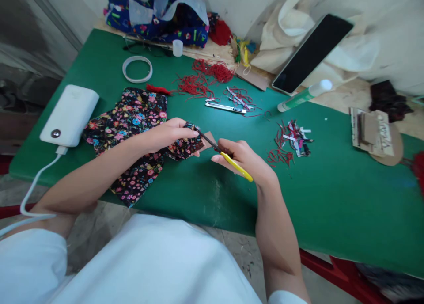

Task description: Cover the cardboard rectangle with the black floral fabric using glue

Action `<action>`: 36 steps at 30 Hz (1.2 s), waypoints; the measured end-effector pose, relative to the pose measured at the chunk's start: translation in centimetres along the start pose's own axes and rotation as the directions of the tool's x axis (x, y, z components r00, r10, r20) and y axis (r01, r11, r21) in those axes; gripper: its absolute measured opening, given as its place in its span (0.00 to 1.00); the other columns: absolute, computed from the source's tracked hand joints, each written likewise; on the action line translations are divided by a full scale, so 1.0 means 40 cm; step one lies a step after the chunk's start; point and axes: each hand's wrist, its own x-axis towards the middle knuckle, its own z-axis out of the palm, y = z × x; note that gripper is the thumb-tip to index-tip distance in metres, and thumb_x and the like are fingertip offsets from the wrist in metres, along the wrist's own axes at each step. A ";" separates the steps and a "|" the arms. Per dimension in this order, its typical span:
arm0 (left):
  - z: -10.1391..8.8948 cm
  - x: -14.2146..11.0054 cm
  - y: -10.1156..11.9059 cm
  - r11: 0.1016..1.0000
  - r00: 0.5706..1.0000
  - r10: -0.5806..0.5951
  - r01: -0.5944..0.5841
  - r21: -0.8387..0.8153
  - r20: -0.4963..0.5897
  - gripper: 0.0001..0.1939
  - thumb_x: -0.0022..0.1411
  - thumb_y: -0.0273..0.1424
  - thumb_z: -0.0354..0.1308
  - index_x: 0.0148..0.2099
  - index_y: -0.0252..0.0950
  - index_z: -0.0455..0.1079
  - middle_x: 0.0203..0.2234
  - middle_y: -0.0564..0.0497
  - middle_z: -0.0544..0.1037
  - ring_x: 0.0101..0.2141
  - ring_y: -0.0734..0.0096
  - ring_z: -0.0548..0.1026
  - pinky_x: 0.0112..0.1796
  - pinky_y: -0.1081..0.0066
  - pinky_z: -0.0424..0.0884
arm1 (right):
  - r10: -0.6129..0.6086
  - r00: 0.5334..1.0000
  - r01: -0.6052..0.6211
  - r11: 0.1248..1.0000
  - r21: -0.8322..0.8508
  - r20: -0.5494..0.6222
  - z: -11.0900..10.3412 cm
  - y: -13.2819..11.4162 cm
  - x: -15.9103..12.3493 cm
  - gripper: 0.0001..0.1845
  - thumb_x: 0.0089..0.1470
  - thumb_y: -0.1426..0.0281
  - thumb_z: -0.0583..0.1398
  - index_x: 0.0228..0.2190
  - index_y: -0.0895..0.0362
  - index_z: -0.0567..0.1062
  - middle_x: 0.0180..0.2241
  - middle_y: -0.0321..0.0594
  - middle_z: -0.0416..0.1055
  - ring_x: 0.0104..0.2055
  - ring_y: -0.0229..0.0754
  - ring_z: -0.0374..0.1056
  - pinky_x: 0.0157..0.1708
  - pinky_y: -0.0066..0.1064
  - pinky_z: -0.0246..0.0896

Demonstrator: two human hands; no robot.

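My left hand grips a black floral fabric, with the thumb on top near its right end. Most of that cloth lies spread on the green table to the left, under my forearm. A small piece of brown cardboard shows against the fabric's edge by my left fingertips. My right hand is closed around scissors with a yellow handle. Their dark blades point up and left and reach the fabric edge beside my left thumb. Whether the blades are apart is hard to make out.
Behind my hands lie a utility knife and red yarn. A white power bank with a cable stands left. A phone leans at the back near a glue stick. Thread scraps and cardboard pieces lie right.
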 end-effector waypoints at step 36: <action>-0.008 0.001 -0.004 0.997 0.998 -0.009 0.005 0.074 0.066 0.14 0.57 0.37 0.60 0.33 0.30 0.81 0.23 0.47 0.82 0.26 0.70 0.78 0.34 0.73 0.75 | 0.013 1.000 -0.013 1.000 -0.009 -0.007 0.005 -0.001 0.001 0.31 0.57 0.40 0.54 0.25 0.54 0.59 0.19 0.26 0.47 0.23 0.32 0.41 0.23 0.27 0.38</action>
